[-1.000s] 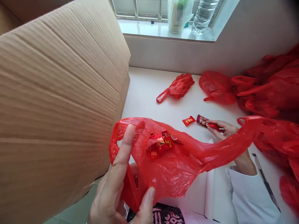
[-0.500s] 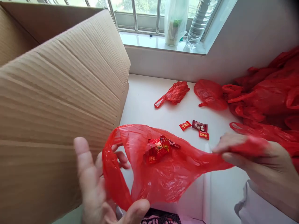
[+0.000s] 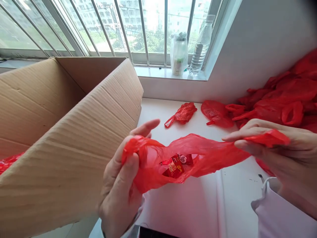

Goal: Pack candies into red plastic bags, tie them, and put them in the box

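Note:
A thin red plastic bag [image 3: 208, 157] is stretched sideways between my two hands, its mouth partly open. Inside it lie several wrapped candies [image 3: 175, 167] in red and dark-red wrappers. At the bag's left end, my left hand [image 3: 121, 178] grips the bunched handle between thumb and fingers, with the index finger pointing away. My right hand [image 3: 274, 145] pinches the other handle, and a red end sticks out over the fingers.
A big open cardboard box [image 3: 99, 132] stands at the left. Beyond the bag lie a crumpled red bag [image 3: 184, 113] and a heap of red bags [image 3: 272, 96] along the right wall. On the windowsill stand a water bottle [image 3: 199, 49] and a bagged container [image 3: 178, 56].
My left hand has closed round the handle that hung loosely over its fingers. The bag's mouth has narrowed. The view has tilted up, showing more window and box.

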### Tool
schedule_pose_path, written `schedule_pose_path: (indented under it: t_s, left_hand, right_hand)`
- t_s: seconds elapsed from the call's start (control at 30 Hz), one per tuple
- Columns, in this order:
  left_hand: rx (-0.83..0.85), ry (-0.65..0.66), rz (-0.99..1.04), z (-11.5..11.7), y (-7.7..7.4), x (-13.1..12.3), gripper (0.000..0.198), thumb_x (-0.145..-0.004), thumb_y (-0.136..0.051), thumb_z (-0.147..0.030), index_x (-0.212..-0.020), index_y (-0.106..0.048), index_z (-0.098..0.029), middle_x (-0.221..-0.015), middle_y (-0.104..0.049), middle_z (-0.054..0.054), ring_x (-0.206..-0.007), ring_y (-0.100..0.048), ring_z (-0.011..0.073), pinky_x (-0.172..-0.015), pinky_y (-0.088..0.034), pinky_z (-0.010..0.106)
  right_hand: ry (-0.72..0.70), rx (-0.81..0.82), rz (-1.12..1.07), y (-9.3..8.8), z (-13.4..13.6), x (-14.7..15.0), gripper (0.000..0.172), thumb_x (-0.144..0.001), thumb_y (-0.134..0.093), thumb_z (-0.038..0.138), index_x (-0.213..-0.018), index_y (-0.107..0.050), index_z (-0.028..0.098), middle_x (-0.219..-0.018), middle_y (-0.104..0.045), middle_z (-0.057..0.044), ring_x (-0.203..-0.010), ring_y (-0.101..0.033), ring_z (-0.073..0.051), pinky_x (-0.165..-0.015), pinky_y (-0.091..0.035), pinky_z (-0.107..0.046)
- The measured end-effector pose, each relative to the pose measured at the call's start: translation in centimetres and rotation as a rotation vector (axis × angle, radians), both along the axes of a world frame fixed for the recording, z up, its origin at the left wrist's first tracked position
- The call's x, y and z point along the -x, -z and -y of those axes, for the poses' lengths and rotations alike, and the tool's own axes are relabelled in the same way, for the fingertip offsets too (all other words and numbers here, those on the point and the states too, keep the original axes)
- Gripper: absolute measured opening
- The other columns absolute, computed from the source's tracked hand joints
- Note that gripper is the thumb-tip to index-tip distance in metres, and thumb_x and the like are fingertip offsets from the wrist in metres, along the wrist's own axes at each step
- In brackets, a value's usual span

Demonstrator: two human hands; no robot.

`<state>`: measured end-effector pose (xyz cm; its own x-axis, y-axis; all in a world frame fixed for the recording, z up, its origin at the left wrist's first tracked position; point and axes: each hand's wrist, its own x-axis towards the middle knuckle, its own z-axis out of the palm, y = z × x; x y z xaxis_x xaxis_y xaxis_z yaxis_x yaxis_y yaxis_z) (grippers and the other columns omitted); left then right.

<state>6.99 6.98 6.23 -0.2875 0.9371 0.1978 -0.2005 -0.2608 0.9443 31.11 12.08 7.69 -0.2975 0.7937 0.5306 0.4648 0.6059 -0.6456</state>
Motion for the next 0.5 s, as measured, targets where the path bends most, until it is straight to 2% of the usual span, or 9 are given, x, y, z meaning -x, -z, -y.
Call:
schedule_pose_path:
  t_s: [0.03,0.1,0.17,0.2,0.23,0.3,0.33,0.43,0.5]
  left_hand:
    - [0.008,0.052,0.03,-0.3,-0.2,-0.1,0.024,-0.091,-0.05,-0.043,-0.09,-0.068,-0.028,-0.111,-0.068,0.0,-0.1,-0.063,0.0175,-0.081,-0.055,0.026]
    - [0.057,0.174,0.02,-1.1,0.0,-0.3,0.035,-0.094,-0.041,-0.046,-0.079,-0.062,-0.023,-0.078,-0.069,0.002,-0.074,-0.064,0.0156,-0.076,-0.055,0.03]
    - [0.127,0.236,-0.125,-1.6,0.3,-0.6,0.039,-0.097,-0.037,-0.044,-0.069,-0.05,-0.021,-0.054,-0.051,-0.004,-0.05,-0.048,0.0092,-0.063,-0.049,0.024]
    - [0.165,0.236,-0.237,-1.6,0.5,-0.8,0.037,-0.097,-0.037,-0.043,-0.069,-0.044,-0.021,-0.051,-0.042,-0.007,-0.046,-0.039,0.0075,-0.057,-0.044,0.021]
    - [0.207,0.234,-0.357,-1.5,0.5,-1.0,0.031,-0.097,-0.039,-0.041,-0.072,-0.041,-0.022,-0.053,-0.039,-0.008,-0.045,-0.035,0.0069,-0.053,-0.04,0.02]
    - [0.262,0.273,-0.586,-0.9,0.3,-1.2,0.012,-0.093,-0.047,-0.034,-0.089,-0.041,-0.024,-0.063,-0.045,-0.008,-0.05,-0.04,0.0076,-0.05,-0.038,0.02]
    - [0.268,0.338,-0.67,-0.5,0.2,-1.2,0.018,-0.089,-0.051,-0.03,-0.102,-0.039,-0.025,-0.069,-0.051,-0.006,-0.053,-0.047,0.0091,-0.052,-0.042,0.021]
    - [0.198,0.552,-0.815,0.7,-0.3,-0.8,0.061,-0.074,-0.065,-0.021,-0.126,-0.034,-0.025,-0.095,-0.062,0.002,-0.076,-0.062,0.0177,-0.068,-0.053,0.029]
    - [0.112,0.6,-0.816,1.1,-0.3,-0.4,0.052,-0.073,-0.07,-0.024,-0.121,-0.049,-0.027,-0.107,-0.061,0.004,-0.086,-0.063,0.0195,-0.079,-0.054,0.032]
  right_hand:
    - [-0.019,-0.001,-0.001,-0.2,-0.2,0.3,0.012,-0.083,-0.065,0.02,-0.089,-0.072,0.028,-0.079,-0.066,0.0,-0.067,-0.06,-0.011,-0.055,-0.047,-0.022]
    - [-0.094,0.002,0.037,-0.5,-0.5,0.9,0.008,-0.082,-0.067,0.021,-0.087,-0.071,0.026,-0.08,-0.066,0.0,-0.07,-0.061,-0.012,-0.057,-0.048,-0.022]
    - [-0.186,0.005,0.078,-0.7,-0.7,1.8,0.006,-0.081,-0.069,0.02,-0.086,-0.071,0.024,-0.078,-0.065,0.001,-0.069,-0.059,-0.01,-0.061,-0.048,-0.021]
    - [-0.23,0.012,0.074,-0.7,-0.7,2.3,0.006,-0.08,-0.069,0.019,-0.085,-0.07,0.023,-0.077,-0.064,0.002,-0.067,-0.058,-0.009,-0.062,-0.048,-0.021]
    - [-0.27,0.033,0.056,-0.8,-0.6,2.8,0.006,-0.08,-0.069,0.017,-0.085,-0.069,0.022,-0.076,-0.063,0.002,-0.066,-0.056,-0.008,-0.061,-0.048,-0.02]
    - [-0.364,0.094,0.033,-0.8,-0.3,3.9,0.005,-0.081,-0.068,0.016,-0.083,-0.067,0.02,-0.075,-0.062,0.003,-0.064,-0.055,-0.007,-0.06,-0.047,-0.018]
    - [-0.4,0.123,0.027,-0.8,-0.1,4.4,0.004,-0.082,-0.067,0.016,-0.083,-0.066,0.02,-0.076,-0.062,0.003,-0.065,-0.055,-0.006,-0.058,-0.046,-0.017]
    - [-0.446,0.16,0.017,-1.0,0.7,5.7,0.006,-0.084,-0.064,0.015,-0.085,-0.065,0.02,-0.082,-0.066,0.003,-0.07,-0.059,-0.006,-0.061,-0.047,-0.016]
    - [-0.552,0.185,0.021,-1.2,1.0,6.1,0.013,-0.083,-0.068,0.02,-0.095,-0.066,0.022,-0.086,-0.068,0.004,-0.073,-0.061,-0.007,-0.065,-0.049,-0.016]
